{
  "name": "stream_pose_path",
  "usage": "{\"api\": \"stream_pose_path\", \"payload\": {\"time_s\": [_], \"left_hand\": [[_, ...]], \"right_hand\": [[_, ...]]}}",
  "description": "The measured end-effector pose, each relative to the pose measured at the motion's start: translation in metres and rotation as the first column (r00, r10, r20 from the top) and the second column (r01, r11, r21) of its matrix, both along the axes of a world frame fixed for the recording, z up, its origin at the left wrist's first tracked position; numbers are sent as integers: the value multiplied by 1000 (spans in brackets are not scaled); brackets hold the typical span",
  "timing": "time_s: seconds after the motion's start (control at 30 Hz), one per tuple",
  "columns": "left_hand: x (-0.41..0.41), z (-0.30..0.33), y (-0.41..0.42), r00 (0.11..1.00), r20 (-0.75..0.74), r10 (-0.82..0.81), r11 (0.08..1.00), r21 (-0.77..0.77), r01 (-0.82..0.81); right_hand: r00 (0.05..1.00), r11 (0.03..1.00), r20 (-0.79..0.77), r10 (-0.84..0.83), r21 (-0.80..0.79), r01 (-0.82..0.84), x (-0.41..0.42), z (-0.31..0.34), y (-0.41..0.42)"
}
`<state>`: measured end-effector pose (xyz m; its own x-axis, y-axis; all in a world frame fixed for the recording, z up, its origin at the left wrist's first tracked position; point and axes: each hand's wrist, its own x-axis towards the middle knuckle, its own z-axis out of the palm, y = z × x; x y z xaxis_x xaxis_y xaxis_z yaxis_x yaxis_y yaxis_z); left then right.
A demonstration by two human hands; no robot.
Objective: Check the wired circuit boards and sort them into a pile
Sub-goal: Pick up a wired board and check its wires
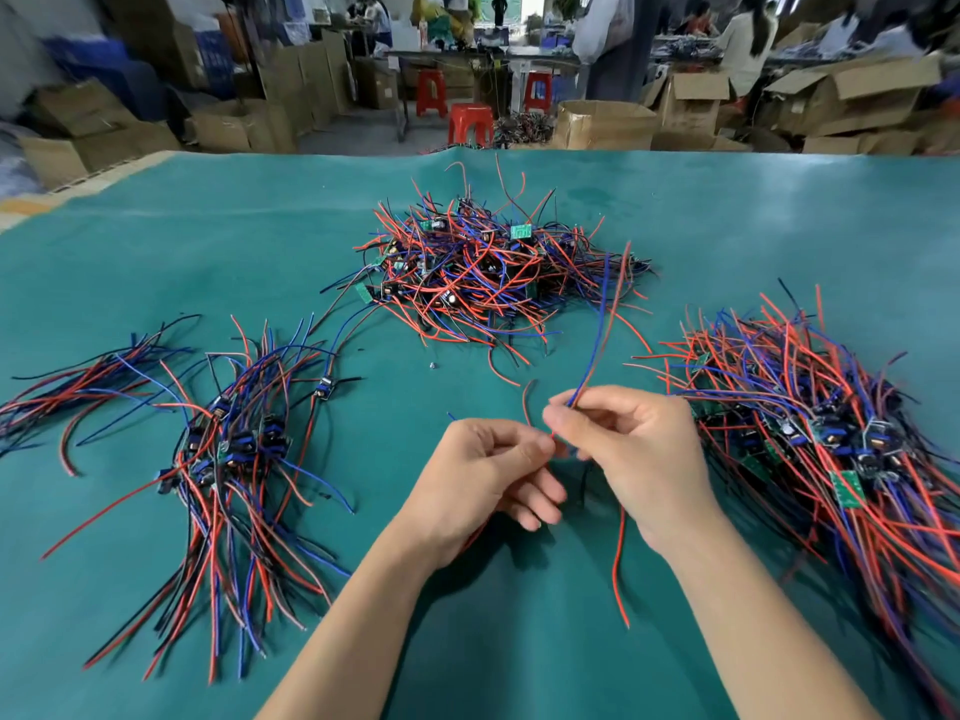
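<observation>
My left hand (488, 475) and my right hand (634, 449) meet over the green table mat (519, 641), both pinching the wires of one wired circuit board. Its blue and red wires (597, 335) rise from my right fingers; another red wire (618, 569) hangs below. The board itself is hidden between my hands. A tangled heap of wired boards (488, 272) lies in the middle behind my hands. An ordered pile (234, 459) lies on the left, another pile (831, 444) on the right.
A bundle of loose wires (88, 387) lies at the far left. Beyond the mat's far edge stand cardboard boxes (602, 124), red stools (470, 122) and work tables with people at them.
</observation>
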<state>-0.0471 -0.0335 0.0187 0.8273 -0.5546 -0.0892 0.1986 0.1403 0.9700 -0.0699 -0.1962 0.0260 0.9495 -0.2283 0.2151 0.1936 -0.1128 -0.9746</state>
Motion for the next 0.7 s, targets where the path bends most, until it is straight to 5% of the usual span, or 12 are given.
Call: {"api": "stream_pose_path", "payload": {"time_s": [0.27,0.47,0.57,0.7], "left_hand": [[-5,7,3,981,86,-173,981,108,163],[-6,8,3,970,102,-223,968,138,208],[-4,6,3,982,95,-164,985,71,157],[-1,4,2,1000,18,-11,997,-76,13]], "right_hand": [[978,892,-87,-192,400,210,0,16,-19],[891,762,-50,-451,498,414,-8,50,-43],[882,820,39,-469,392,418,-18,85,-67],[869,860,-55,-492,-184,475,-18,121,-137]]}}
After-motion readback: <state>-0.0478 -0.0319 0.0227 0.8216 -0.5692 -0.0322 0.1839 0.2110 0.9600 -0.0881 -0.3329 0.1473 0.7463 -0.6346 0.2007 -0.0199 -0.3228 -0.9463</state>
